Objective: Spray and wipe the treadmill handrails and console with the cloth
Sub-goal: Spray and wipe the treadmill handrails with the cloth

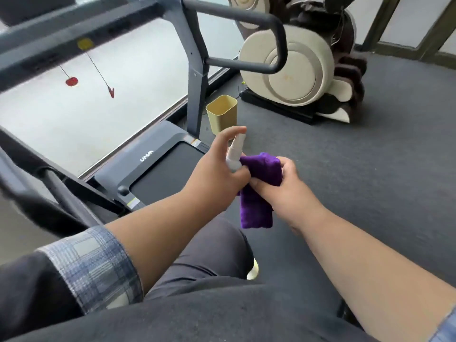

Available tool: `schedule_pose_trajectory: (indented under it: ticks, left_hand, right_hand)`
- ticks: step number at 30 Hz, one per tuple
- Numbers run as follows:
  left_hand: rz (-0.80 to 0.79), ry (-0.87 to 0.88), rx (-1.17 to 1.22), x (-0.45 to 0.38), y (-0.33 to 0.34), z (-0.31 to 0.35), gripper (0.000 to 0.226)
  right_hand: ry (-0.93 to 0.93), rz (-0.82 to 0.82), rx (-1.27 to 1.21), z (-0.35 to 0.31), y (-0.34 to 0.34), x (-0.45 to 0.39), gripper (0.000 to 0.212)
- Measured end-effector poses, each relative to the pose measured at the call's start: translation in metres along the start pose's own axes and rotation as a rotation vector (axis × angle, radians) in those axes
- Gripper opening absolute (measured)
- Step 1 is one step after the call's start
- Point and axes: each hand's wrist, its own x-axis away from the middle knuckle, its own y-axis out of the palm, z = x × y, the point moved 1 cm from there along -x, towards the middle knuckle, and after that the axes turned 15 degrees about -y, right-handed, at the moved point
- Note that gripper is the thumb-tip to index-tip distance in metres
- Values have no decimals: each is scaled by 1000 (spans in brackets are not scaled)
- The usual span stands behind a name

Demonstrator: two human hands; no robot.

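Note:
My left hand (217,174) grips a small white spray bottle (234,156), with the forefinger raised over its nozzle. Right beside it my right hand (283,186) holds a folded purple cloth (259,191), which hangs down below the fingers. The bottle's nozzle points towards the cloth. The dark treadmill stands to the left: its right handrail loop (276,38) is at the top centre, the console bar (61,38) runs across the top left, and the left handrail (56,188) is blurred at the lower left. The belt (167,174) lies under my left hand.
A yellow bin (222,113) stands on the grey carpet (370,156) by the treadmill's right upright. A beige and brown massage chair (301,67) sits behind it at the top right. A red safety key and clip (71,81) hang from the console. My knee (214,245) is below the hands.

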Motion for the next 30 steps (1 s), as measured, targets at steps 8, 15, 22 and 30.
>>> schedule_pose_trajectory:
  ticks: [8, 15, 22, 30]
  left_hand:
    - [51, 16, 23, -105, -43, 20, 64]
    - [36, -77, 31, -222, -89, 11, 68]
    - [-43, -251, -21, -297, -152, 58, 67]
    - [26, -385, -66, -306, -190, 102, 64]
  right_hand:
    - [-236, -315, 539, -37, -4, -130, 43]
    - [-137, -616, 605, -57, 28, -276, 37]
    - [6, -891, 540, -121, 45, -386, 31]
    - [-147, -989, 679, -166, 57, -431, 13]
